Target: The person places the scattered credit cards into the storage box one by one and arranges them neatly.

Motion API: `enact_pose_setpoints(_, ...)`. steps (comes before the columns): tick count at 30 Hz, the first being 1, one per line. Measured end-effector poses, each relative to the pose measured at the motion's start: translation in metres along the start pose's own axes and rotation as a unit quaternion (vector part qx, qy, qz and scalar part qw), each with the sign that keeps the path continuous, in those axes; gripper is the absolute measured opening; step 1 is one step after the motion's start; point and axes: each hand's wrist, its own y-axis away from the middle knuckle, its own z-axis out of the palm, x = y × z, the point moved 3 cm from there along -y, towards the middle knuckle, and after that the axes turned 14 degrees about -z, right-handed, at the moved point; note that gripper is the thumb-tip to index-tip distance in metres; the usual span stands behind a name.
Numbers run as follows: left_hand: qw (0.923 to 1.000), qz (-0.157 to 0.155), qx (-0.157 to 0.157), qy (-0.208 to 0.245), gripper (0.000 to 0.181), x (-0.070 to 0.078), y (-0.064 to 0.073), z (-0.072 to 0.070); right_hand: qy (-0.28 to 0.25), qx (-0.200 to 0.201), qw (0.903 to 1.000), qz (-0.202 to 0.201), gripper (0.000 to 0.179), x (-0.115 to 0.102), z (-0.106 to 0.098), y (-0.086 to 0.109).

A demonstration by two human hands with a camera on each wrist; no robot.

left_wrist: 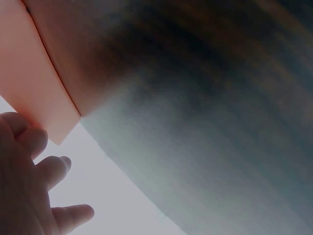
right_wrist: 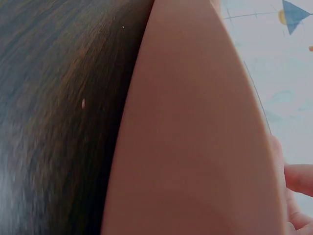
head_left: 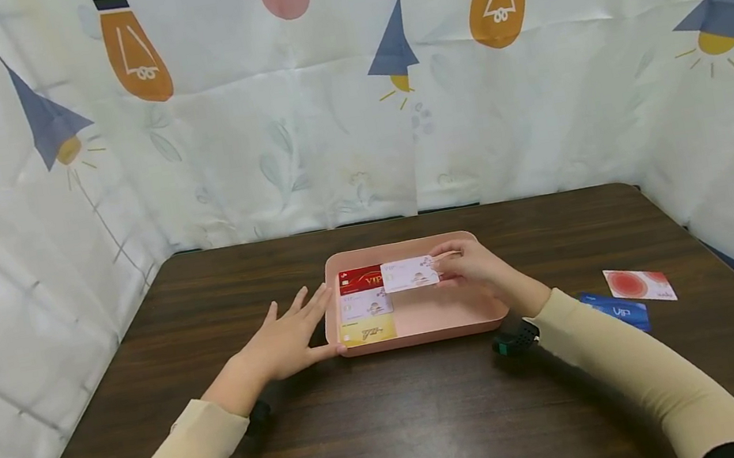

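Left hand [head_left: 287,344]: flat on the counter [head_left: 399,432], fingers straight and spread, fingertips against the left wall of the pink tray [head_left: 419,329]. It grips nothing. The left wrist view shows the fingers [left_wrist: 29,147] beside the tray's corner.

Pink tray: shallow, rectangular, rounded corners, at the counter's centre. Along its left side lie three cards in a column: a red card [head_left: 359,279] at 12 o'clock, a pale lilac card [head_left: 366,305] in the middle, a yellow card [head_left: 368,331] at 6 o'clock.

White card [head_left: 409,273]: pale, with small faint printing, held level over the tray's 12 o'clock edge, just right of the red card. The right hand [head_left: 477,266] pinches its right end between thumb and curled fingers.

At 3 o'clock from the tray, well apart, a blue card [head_left: 621,311] and a white card with a red disc [head_left: 638,284] lie on the counter.

Counter: dark brown wood grain. A white curtain [head_left: 347,104] printed with bulbs and lamps encloses it on three sides.
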Motion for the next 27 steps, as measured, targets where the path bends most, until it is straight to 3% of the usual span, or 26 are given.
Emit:
enact_pose_setpoints(13,1.0000,0.005,0.000,0.000,0.108,-0.002,0.000,0.001,-0.080,0.080,0.9924,0.048,0.046,0.014,0.011,-0.015)
enact_pose_setpoints(27,1.0000,0.003,-0.004,-0.001,0.107,0.001,-0.001,-0.001,-0.060,0.119,0.9892,0.062,0.046,0.016,0.011,-0.021)
